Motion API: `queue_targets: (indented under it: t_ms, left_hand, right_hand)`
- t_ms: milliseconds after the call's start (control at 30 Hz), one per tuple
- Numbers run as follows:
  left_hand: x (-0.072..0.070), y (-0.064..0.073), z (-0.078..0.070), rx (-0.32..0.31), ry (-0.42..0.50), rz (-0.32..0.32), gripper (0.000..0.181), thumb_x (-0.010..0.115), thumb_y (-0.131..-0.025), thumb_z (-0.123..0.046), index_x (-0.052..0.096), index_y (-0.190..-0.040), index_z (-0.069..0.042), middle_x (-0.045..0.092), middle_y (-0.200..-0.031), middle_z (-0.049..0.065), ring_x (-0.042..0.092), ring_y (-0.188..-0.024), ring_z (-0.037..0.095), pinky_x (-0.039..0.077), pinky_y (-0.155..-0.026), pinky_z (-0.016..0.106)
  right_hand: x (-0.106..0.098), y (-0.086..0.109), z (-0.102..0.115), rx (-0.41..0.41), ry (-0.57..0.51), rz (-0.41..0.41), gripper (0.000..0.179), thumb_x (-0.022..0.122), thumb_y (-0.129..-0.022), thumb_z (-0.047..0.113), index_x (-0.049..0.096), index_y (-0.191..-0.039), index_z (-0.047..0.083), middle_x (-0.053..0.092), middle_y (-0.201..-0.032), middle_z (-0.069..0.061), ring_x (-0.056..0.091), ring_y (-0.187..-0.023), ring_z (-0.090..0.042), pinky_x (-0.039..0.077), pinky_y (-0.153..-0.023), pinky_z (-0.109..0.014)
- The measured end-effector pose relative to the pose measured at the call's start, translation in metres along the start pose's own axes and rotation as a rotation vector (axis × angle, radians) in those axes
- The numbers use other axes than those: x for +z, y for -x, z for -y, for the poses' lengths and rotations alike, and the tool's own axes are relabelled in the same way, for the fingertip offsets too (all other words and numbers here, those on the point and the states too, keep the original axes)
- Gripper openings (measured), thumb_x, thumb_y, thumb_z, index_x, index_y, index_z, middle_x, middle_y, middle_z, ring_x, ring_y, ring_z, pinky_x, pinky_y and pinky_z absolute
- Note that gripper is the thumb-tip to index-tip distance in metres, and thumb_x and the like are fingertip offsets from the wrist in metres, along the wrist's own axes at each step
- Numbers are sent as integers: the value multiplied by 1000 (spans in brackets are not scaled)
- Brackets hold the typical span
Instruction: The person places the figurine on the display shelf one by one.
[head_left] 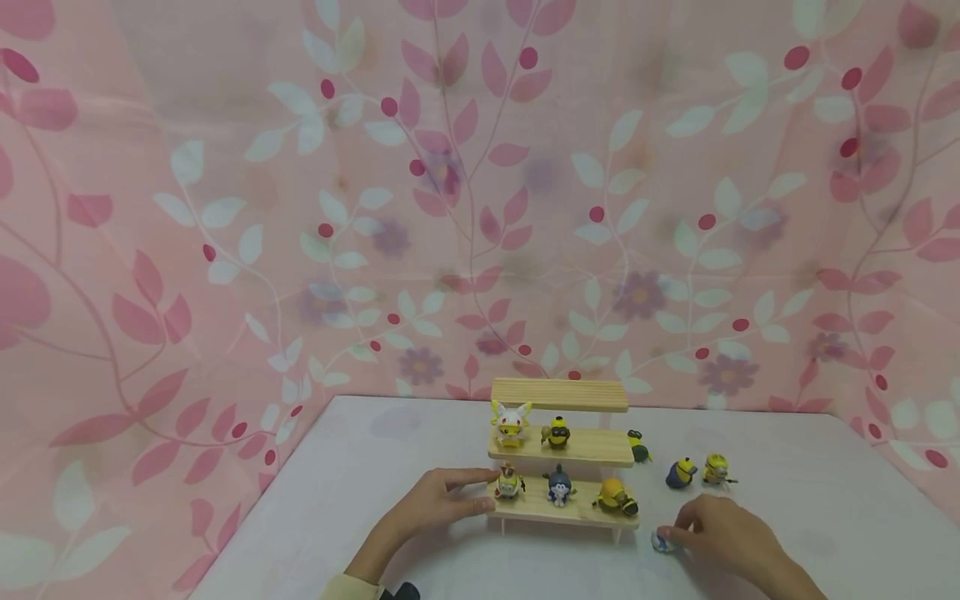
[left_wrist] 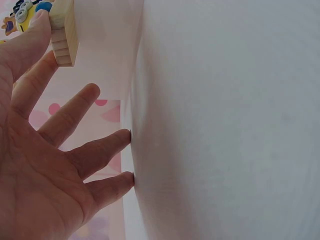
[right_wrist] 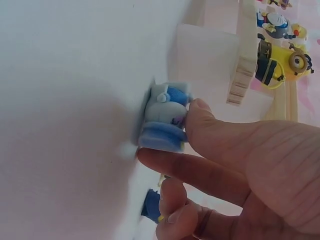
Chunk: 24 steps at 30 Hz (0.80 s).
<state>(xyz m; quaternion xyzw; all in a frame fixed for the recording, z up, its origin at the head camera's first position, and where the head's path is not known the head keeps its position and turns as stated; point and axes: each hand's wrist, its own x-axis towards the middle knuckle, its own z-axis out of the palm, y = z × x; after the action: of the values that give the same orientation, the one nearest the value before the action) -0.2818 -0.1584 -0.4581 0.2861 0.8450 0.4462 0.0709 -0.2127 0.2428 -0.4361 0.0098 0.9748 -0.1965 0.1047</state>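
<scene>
My left hand (head_left: pixel 438 504) is at the left end of the lower board of a small wooden display shelf (head_left: pixel 551 515). In the left wrist view, thumb and index finger touch the board's end (left_wrist: pixel 65 42), the other fingers spread out straight, two tips at the white cloth. My right hand (head_left: pixel 723 533), right of the shelf, pinches a small white and blue figurine (right_wrist: pixel 165 117) between thumb and index finger, close to the table surface. On the lower board are a yellow and white figurine (head_left: pixel 509 483), a dark grey-blue one (head_left: pixel 558 487) and a yellow minion (head_left: pixel 613 496) leaning right.
The middle board holds a white-eared yellow figurine (head_left: pixel 512 427) and a minion (head_left: pixel 558 433). A green and yellow figurine (head_left: pixel 637 446) is beside the shelf. Two more minions, one blue-clad (head_left: pixel 681 473) and one yellow (head_left: pixel 716 468), lie beyond my right hand. A floral curtain (head_left: pixel 480 208) hangs behind.
</scene>
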Motion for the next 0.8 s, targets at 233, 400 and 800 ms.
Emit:
queue_targets:
  t_ms: [233,400,800]
  left_hand:
    - [0,0,1,12,-6,1,41,74,-88,-41,68,-128,-29,63,-127,-15,53,-127,17,40,-108,50]
    - [-1,0,1,23,-11,-2,42,74,-88,-41,69,-128,-28,64,-127,-13,53,-127,19,41,-107,52]
    - [0,-1,3,17,0,-1,41,74,-88,-41,68,-128,-29,64,-126,-16,53,-127,17,40,-107,52]
  right_hand:
    - [3,-1,0,-12,-18,-1,27,76,-85,40,75,-87,13,57,-71,3,49,-68,-15,44,-59,-32]
    - [6,-2,-1,-19,-26,9,26,75,-85,40,73,-87,13,56,-71,2,49,-67,-15,44,-59,-32]
    - [11,-1,1,-73,-16,-47,31,74,-85,45,66,-84,15,50,-77,1,46,-70,-16,44,-62,-33]
